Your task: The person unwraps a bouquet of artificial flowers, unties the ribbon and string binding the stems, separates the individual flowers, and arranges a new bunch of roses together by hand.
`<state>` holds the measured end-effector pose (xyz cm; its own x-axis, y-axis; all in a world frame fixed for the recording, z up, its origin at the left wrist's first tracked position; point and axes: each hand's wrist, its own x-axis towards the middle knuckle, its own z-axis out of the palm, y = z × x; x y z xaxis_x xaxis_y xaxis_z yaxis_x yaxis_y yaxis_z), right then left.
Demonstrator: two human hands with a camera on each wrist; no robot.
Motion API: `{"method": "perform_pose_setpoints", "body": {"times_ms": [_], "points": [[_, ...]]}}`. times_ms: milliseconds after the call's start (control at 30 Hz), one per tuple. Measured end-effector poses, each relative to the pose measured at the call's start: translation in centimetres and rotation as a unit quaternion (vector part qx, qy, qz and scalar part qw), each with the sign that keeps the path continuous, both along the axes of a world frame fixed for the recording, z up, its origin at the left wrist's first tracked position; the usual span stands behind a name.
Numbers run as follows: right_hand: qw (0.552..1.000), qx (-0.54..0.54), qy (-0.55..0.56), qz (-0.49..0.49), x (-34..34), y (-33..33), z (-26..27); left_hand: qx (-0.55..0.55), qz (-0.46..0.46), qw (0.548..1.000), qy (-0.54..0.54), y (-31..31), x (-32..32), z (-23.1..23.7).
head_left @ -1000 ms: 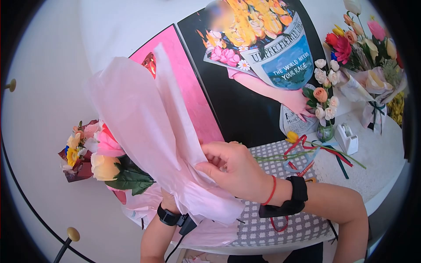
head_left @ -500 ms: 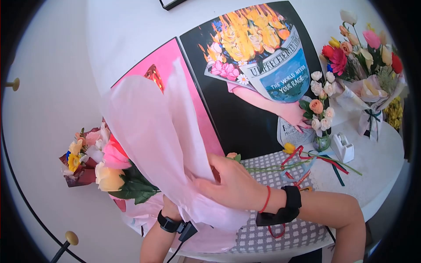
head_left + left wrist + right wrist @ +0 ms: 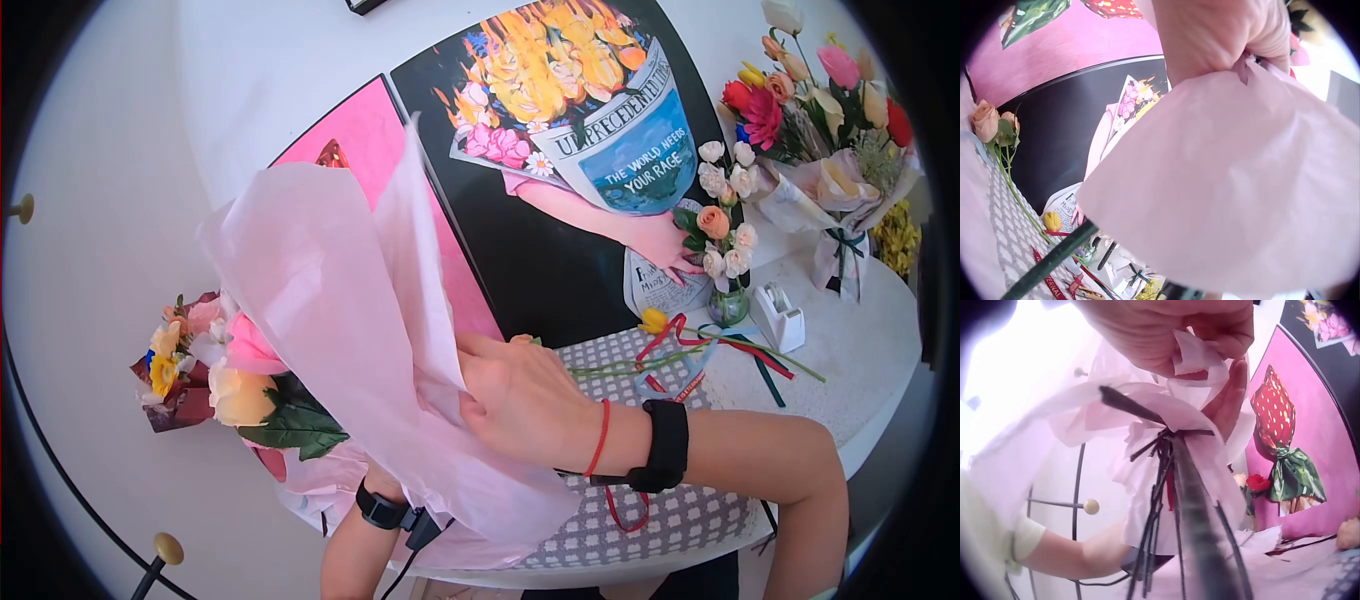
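My left hand (image 3: pixel 1222 37) grips the gathered neck of a bouquet wrapped in pale pink paper (image 3: pixel 320 260); in the head view the paper hides most of that hand. My right hand (image 3: pixel 530 400) pinches the paper's near edge, with a fold showing between thumb and fingers in the right wrist view. A cream rose (image 3: pixel 240 393), a pink flower (image 3: pixel 252 345) and dark green leaves (image 3: pixel 300 425) stick out on the bouquet's left side. Below the hands, the dark stems (image 3: pixel 1159 494) hang out of the paper in the right wrist view.
A checked cloth (image 3: pixel 640 525) covers part of the white table. On it lie a yellow tulip (image 3: pixel 653 320) and ribbons (image 3: pixel 690 365). A tape dispenser (image 3: pixel 780 318), a small vase of roses (image 3: pixel 728 300) and a wrapped bouquet (image 3: pixel 840 200) stand right. Paintings (image 3: pixel 550 200) lean behind.
My right hand has shifted a little down along the paper, and its fingers are now curled more over the edge. The lower paper spreads farther right. My left hand stays at the neck.
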<state>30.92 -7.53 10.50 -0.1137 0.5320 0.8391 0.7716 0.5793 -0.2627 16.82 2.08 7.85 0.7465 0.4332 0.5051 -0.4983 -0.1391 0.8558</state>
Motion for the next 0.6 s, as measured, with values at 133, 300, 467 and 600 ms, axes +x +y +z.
{"method": "perform_pose_setpoints", "body": {"times_ms": [133, 300, 467, 600], "points": [[0.998, 0.042, -0.043, -0.031, -0.5, 0.1, -0.8, -0.007, 0.014, 1.0, 0.022, 0.1, 1.0, 0.3], [0.997, -0.045, -0.058, -0.012, -0.7, -1.2, -0.2, 0.005, 0.027, 0.999, 0.033, 0.0, 3.0, 2.2], [0.987, -0.15, -0.026, 0.059, -0.5, -2.0, 0.7, 0.006, 0.04, 0.998, 0.052, -0.1, 2.9, 2.7], [0.972, -0.129, 0.057, 0.189, 0.3, -0.2, -0.2, -0.006, 0.059, 0.996, 0.067, 0.2, -0.5, 1.3]]}}
